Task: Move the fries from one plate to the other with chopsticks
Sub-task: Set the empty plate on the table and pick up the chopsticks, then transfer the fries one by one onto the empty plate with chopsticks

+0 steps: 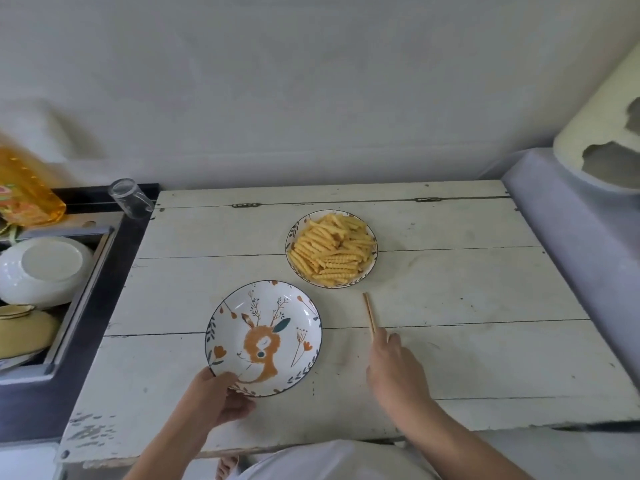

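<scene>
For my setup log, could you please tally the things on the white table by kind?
Plates: 2, the deer plate gripped at its near rim by the left hand, and the fries plate
Piles of fries: 1
Pairs of chopsticks: 1, at the right hand
Total: 4

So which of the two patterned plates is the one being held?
The near, empty plate with the orange deer picture; the left hand grips its front rim. The far plate, heaped with yellow crinkle-cut fries, stands untouched.

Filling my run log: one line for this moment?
left hand grips deer plate | right hand holds chopsticks | fries untouched
</scene>
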